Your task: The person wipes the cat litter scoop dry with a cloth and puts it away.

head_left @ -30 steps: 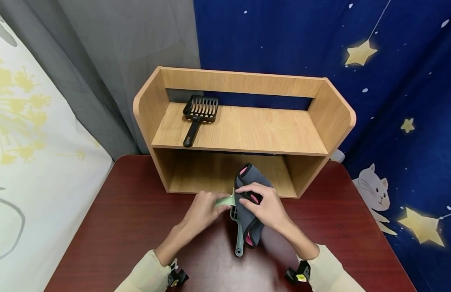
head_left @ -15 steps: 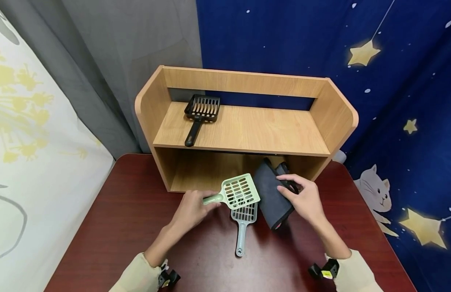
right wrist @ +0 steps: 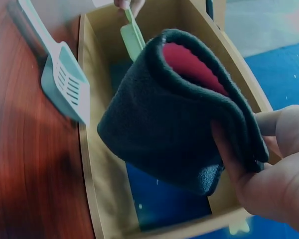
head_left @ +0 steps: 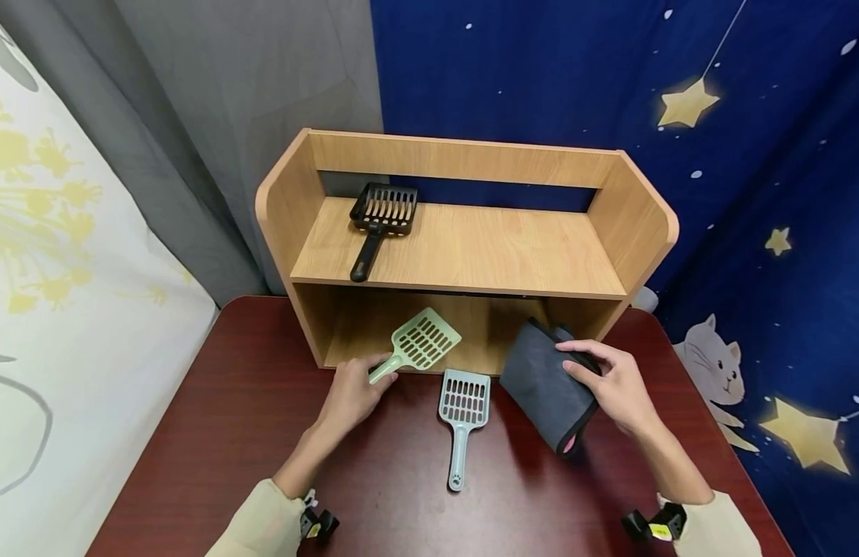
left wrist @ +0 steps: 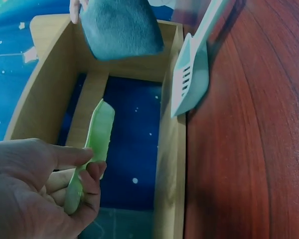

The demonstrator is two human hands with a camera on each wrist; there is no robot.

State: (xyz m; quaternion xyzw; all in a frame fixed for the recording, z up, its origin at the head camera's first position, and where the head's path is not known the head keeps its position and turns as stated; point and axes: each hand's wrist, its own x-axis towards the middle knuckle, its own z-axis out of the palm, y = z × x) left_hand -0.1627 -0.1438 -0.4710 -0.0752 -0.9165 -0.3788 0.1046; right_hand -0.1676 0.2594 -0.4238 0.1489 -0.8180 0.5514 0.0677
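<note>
My left hand (head_left: 354, 393) grips the handle of a pale green litter scoop (head_left: 426, 339), its slotted head tilted up at the front of the shelf's lower level. In the left wrist view, the fingers curl round the green handle. My right hand (head_left: 613, 383) pinches the edge of a folded dark grey cloth (head_left: 549, 387) with a pink inner side, held off the table near the shelf's right end. Between the hands, a light blue-grey litter scoop (head_left: 465, 402) lies on the table, handle toward me and head at the shelf's front edge.
A two-level wooden shelf (head_left: 464, 290) stands at the back of the dark red table (head_left: 241, 433). On its upper level, at the left, lies a black litter scoop (head_left: 382, 220). Curtains (head_left: 554, 70) hang behind.
The right hand has carried the cloth to the right, away from the scoops. The left hand has drawn the green scoop left and tilted it, uncovering the blue-grey scoop, which stays put.
</note>
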